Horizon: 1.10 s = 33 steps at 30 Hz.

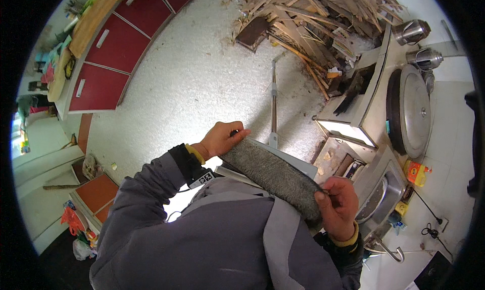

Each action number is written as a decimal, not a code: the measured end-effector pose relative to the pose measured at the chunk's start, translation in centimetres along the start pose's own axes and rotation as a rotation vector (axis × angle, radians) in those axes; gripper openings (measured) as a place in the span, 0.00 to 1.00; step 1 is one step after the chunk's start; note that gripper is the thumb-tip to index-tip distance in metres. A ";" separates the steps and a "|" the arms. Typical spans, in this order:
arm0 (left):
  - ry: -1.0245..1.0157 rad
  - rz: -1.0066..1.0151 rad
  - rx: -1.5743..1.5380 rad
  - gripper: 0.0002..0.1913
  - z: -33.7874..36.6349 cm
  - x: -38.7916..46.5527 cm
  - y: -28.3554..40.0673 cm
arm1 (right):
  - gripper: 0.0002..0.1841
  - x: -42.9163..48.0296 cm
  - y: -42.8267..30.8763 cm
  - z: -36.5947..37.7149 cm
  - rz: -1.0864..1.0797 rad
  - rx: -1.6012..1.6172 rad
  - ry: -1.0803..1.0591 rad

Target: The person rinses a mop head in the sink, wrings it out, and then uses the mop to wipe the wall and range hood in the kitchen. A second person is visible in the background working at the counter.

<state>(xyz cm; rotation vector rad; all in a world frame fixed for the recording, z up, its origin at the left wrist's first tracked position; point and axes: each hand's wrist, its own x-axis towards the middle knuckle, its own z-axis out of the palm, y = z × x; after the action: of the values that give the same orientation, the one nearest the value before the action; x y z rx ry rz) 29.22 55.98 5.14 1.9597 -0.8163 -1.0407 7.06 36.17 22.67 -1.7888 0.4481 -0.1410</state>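
My left hand (223, 139) grips one end of a grey flat mop pad (274, 172), thumb on top and fingers behind. The pad's other end is pinched between the thumb and fingers of my right hand (339, 205). It is stretched at a slant in front of my body, its fuzzy side facing up. Behind the pad shows the edge of a grey flat mop head (295, 159), and the metal mop pole (273, 100) extends away from it over the floor. Whether pad and mop head are attached cannot be told.
Split firewood (318, 17) lies heaped at the far right. Along the right run a stove with a large lidded wok (415, 112), metal kettles (424, 59) and a steel sink (386, 199). Red cabinets (121, 44) line the left. A low orange-topped cabinet (96, 193) stands at lower left.
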 end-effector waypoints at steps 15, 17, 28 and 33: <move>0.081 -0.136 -0.112 0.21 1.6 0.3 -1.5 | 0.07 0.9 8.2 -4.4 0.294 0.157 0.033; 0.088 -0.146 -0.123 0.22 2.0 0.3 -1.9 | 0.07 -0.2 12.4 -4.4 0.344 0.177 0.075; 0.079 -0.028 -0.071 0.19 2.5 0.6 -1.3 | 0.07 -1.6 19.5 -4.0 0.349 0.166 0.200; 0.080 -0.048 -0.090 0.19 2.9 0.8 -1.0 | 0.07 -2.4 19.7 -3.9 0.417 0.091 0.181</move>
<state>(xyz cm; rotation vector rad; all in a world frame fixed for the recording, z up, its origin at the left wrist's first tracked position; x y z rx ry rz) 27.31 54.88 2.93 1.9400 -0.6709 -1.0032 -0.89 29.62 5.26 -1.5641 0.9195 -0.0290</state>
